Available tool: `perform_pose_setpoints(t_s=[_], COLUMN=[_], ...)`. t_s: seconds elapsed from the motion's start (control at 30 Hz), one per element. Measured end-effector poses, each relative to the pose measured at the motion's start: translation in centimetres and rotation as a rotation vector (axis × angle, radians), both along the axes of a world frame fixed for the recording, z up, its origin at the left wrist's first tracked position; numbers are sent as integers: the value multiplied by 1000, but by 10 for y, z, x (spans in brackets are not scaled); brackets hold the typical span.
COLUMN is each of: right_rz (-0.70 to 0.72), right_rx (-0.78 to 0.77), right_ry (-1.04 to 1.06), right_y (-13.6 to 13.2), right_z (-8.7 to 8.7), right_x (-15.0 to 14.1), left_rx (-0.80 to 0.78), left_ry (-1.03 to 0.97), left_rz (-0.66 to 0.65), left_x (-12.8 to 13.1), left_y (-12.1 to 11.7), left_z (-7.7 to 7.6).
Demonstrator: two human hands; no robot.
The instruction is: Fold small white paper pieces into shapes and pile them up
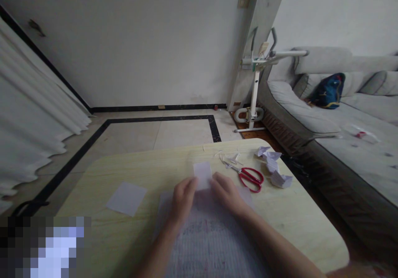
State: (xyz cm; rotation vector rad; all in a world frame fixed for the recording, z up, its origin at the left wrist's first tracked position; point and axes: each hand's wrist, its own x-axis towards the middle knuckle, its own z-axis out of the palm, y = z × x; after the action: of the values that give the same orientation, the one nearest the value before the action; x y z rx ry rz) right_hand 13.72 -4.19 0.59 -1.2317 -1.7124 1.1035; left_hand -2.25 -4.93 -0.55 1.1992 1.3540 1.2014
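A small white piece of paper [202,175] stands out between my two hands above the table. My left hand [184,195] pinches its left edge, with the fingers closed. On the opposite edge, my right hand [226,191] is closed with its fingers against the paper. Below my forearms lies a large sheet with lines and handwriting [211,245]; my arms cover parts of it. Red-handled scissors [251,179] rest to the right of my right hand. A square of white paper [127,198] lies flat at the left.
Crumpled paper pieces [273,166] sit near the right edge of the pale wooden table [298,224]. Thin white scraps [233,158] lie by the scissor tips. Past the table stand white exercise equipment [255,91] and a grey sofa [367,132] with a blue bag [330,90].
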Motion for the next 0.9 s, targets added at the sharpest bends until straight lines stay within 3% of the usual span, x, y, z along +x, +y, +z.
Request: perform_pose_setpoints(t_s=[0.3,0.57,0.9], right_rz=[-72,65,-8], right_rx=[-68,-87,-44], right_ry=[113,46,15], right_y=[1,-2,0], right_z=[1,0,0], right_x=[2,0,1], left_rx=[13,41,-7], left_ry=[21,47,0], left_rz=[-176,-52,-77], left_x=[2,2,2], left_y=[-7,-6,-6], left_z=[-3,5,5])
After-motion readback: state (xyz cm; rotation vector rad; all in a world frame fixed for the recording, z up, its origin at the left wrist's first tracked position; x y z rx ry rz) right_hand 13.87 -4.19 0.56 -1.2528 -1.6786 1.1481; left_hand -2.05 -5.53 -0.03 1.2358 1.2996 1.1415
